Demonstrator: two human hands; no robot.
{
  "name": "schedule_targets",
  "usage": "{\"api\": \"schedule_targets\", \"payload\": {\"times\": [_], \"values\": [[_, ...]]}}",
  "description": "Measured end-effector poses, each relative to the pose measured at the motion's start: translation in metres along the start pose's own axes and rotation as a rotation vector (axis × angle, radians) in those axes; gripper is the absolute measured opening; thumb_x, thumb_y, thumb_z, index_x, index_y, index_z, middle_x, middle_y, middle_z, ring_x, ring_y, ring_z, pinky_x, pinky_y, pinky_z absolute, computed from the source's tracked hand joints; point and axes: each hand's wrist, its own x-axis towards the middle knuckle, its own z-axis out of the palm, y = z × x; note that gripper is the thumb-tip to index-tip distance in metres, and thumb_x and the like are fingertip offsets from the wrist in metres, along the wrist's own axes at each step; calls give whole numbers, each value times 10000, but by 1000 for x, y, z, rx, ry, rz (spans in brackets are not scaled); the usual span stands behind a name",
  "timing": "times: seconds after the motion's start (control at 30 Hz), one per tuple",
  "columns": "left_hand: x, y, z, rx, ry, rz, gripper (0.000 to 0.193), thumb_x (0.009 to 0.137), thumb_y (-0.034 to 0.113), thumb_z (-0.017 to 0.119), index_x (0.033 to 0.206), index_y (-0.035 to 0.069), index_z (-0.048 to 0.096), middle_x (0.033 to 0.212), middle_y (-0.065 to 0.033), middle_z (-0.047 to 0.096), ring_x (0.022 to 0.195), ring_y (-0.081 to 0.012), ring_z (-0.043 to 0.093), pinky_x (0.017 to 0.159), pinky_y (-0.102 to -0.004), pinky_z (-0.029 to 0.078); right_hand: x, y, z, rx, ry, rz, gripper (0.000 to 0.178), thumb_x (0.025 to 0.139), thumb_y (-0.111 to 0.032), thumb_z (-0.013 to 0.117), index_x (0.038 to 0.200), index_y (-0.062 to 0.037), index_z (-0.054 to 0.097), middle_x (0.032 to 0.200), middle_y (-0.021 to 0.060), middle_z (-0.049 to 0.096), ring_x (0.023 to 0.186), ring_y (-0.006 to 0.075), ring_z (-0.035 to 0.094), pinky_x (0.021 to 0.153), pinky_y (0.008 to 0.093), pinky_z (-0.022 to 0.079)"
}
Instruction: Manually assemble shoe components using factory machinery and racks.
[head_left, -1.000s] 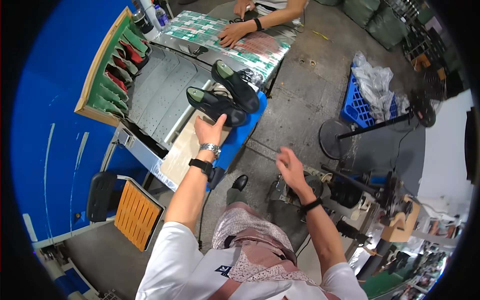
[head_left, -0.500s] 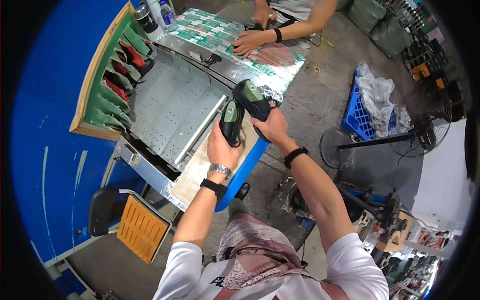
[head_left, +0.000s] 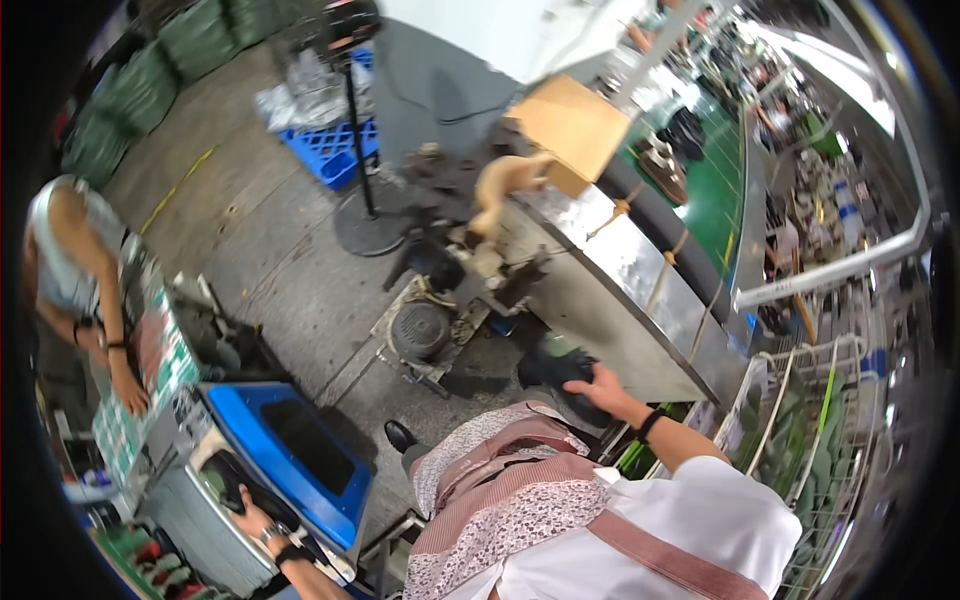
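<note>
My right hand (head_left: 603,392) grips a black shoe (head_left: 548,372) with a green insole, held out over the floor beside the metal-topped bench; motion smears it. At the lower left, my left hand (head_left: 254,524) is on a second black shoe (head_left: 262,495), also green inside. That shoe is over the pale edge of the machine with the blue end panel (head_left: 278,408). Whether it rests there or is held just above, I cannot tell.
A motor (head_left: 420,330) stands on the floor ahead, near a pedestal fan (head_left: 368,225) and a blue crate (head_left: 330,155). Right of me are a green conveyor belt (head_left: 710,165) carrying shoes and a wire rack (head_left: 790,420). Another person's hand (head_left: 128,390) is at the patterned table, far left.
The view has swung to the right. My hands, close together with both shoes before, are now far apart: the right has carried its shoe rightward, while the left stays by the machine.
</note>
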Motion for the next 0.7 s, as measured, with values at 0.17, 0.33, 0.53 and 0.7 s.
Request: {"api": "schedule_targets", "payload": {"times": [0.17, 0.33, 0.53, 0.7], "values": [[-212, 90, 72, -324, -310, -479, 428, 873, 320, 748, 1101, -41, 726, 1054, -117, 724, 868, -216, 682, 780, -338, 570, 68, 129, -134, 70, 463, 14, 567, 752, -348, 843, 1125, 26, 637, 1066, 206, 708, 985, 307, 675, 898, 412, 505], [-437, 205, 155, -551, -721, -676, 367, 897, 315, 746, 1069, -6, 703, 1038, -71, 714, 885, -202, 676, 823, -333, 543, 173, 166, -219, -45, 448, -11, 618, 740, -320, 821, 1191, 31, 587, 1089, 217, 687, 1038, 354, 654, 917, 435, 495], [-569, 312, 188, -744, -1128, -894, 427, 958, 296, 666, 1215, -40, 611, 1103, -151, 707, 916, -258, 715, 814, -377, 590, 139, 47, -209, 176, 435, -441, 729, 822, -177, 752, 1426, 45, 408, 1437, 218, 460, 1348, 337, 425, 1149, 432, 311], [-616, 340, 218, -932, -1304, -878, 533, 992, 381, 605, 1313, -42, 559, 1211, -159, 673, 1042, -240, 685, 908, -361, 563, 80, -46, -145, 831, -419, -446, 716, 882, -260, 716, 1437, 41, 379, 1389, 173, 502, 1210, 246, 542, 1039, 363, 426]]}}
